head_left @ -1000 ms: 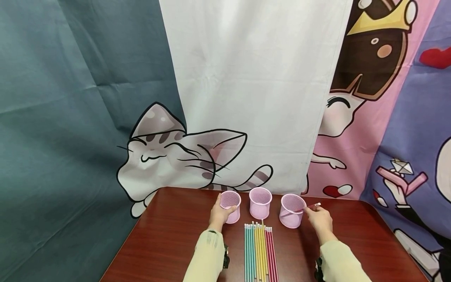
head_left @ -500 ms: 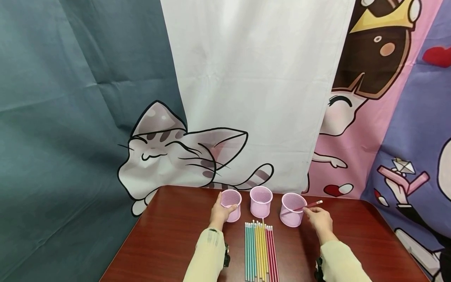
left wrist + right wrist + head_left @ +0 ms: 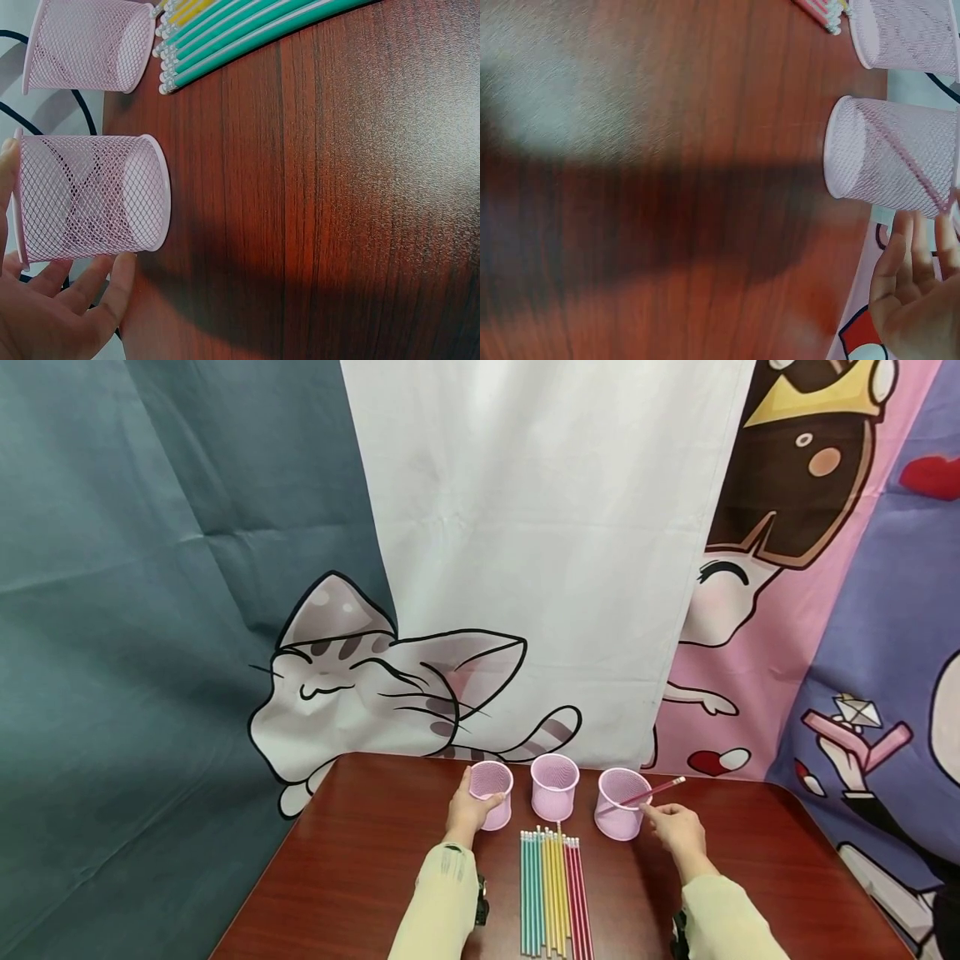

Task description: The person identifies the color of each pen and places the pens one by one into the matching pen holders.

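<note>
My left hand (image 3: pixel 465 817) grips the left pink mesh pencil cup (image 3: pixel 94 199), which stands upright. Its thumb reaches over the near side and its other fingers lie along the far left side. At the right pencil cup (image 3: pixel 617 825), my right hand (image 3: pixel 678 831) has its fingertips right at the outer wall, below the rim. A dark red pencil (image 3: pixel 663 787) leans inside that cup, its white eraser end sticking out to the right above the hand. Through the mesh in the right wrist view, the pencil (image 3: pixel 907 160) runs slantwise from base to rim.
Between the two held cups stands a middle pink cup (image 3: pixel 553 806). In front of it lie rows of teal pencils (image 3: pixel 532 893), yellow pencils (image 3: pixel 555 897) and red pencils (image 3: pixel 577 897) on the brown table (image 3: pixel 360 860). A printed curtain (image 3: pixel 555 568) hangs behind the table.
The pencil's eraser end has risen, so it leans more steeply in the right cup. My right hand has shifted slightly left toward the cup wall. My left hand keeps its hold.
</note>
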The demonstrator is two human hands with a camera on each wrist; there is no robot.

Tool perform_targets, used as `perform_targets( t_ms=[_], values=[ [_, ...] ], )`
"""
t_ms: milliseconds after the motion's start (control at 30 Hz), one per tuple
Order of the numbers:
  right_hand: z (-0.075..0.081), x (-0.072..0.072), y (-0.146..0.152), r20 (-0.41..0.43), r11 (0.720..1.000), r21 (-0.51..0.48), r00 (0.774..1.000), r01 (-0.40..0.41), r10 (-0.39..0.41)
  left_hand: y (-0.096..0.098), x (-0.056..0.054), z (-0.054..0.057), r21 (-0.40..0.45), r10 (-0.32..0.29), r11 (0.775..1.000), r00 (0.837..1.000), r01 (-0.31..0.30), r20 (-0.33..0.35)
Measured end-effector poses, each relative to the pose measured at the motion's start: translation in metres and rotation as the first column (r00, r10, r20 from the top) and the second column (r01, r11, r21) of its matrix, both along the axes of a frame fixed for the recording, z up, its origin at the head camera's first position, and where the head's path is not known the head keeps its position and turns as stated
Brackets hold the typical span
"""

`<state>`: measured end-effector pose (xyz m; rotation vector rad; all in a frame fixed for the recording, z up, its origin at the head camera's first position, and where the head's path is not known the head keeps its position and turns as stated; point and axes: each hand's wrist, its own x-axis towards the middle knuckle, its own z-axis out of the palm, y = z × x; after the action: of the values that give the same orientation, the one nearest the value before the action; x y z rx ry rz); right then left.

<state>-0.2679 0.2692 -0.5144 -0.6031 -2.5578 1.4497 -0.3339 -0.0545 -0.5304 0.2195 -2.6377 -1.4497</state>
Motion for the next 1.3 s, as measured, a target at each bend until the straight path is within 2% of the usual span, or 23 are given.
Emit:
perform_targets(
  t_ms=[200, 300, 733, 967, 1100, 1300],
  values=[
    [-0.015, 0.003, -0.006, 0.056, 0.985, -0.107, 0.989, -0.133, 0.140, 0.000, -0.002, -0.001, -0.008, -0.002, 1.000, 1.000, 0.002, 0.001],
    [-0.021, 0.005, -0.012, 0.072, 0.978, -0.119, 0.981, -0.173, 0.182, 0.000, -0.003, -0.002, -0.010, -0.003, 1.000, 1.000, 0.003, -0.002],
    [-0.046, 0.012, -0.049, 0.075, 0.970, 0.024, 0.968, -0.240, 0.238, 0.000, 0.004, 0.003, -0.009, 0.003, 1.000, 1.000, -0.003, 0.001],
    [-0.053, 0.021, -0.070, 0.031, 0.944, 0.156, 0.956, -0.292, 0.291, -0.001, 0.003, 0.003, 0.009, 0.000, 1.000, 1.000, 0.000, -0.001],
    [-0.056, 0.025, -0.077, 0.036, 0.929, 0.214, 0.953, -0.302, 0.302, -0.001, 0.003, 0.003, 0.010, -0.004, 1.000, 1.000, 0.004, -0.003],
    [-0.060, 0.028, -0.082, 0.046, 0.931, 0.239, 0.961, -0.277, 0.274, 0.000, 0.002, 0.000, 0.008, -0.001, 1.000, 1.000, 0.001, -0.002]
  ],
)
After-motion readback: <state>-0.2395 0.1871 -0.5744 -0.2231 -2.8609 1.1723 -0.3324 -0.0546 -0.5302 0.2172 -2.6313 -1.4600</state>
